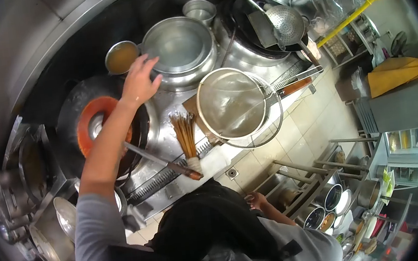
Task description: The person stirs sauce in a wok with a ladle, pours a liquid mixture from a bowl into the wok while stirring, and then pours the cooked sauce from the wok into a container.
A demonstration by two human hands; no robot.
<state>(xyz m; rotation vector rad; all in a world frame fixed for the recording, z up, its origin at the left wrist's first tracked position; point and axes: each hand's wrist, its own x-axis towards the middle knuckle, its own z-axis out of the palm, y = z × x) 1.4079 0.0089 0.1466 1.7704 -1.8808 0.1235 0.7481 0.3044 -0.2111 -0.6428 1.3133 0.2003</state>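
We see our left hand (140, 81) stretched out bare, its fingers (149, 65) spread apart and gripping nothing visible. Just beyond the fingertips, to their left, sits the small round metal container (113, 71) of amber liquid; to their right, close by the thumb, is the wide silvery metal pot (182, 77) of clear liquid. We cannot tell whether any finger touches either rim. A fingertip catching the small container could tip it and slop the amber liquid, and a drop of the thumb could dip it into the pot. Behind the fingers, our forearm crosses above the round dark wok (68, 128) holding red-orange liquid (86, 135). The long metal ladle with a brown wooden handle (146, 154) slants out from under that arm — a low elbow could knock it and splash the red-orange liquid. Nearer us than those fingers, the tan bundled-stick brush (185, 136) lies by the ladle's handle end, so a swept-back arm could shove both off the counter edge. Our right hand (254, 200) hangs low beside our black apron (203, 213), well apart from the left fingers; partly hidden, it leaves us unable to tell whether its fingers are curled around anything.
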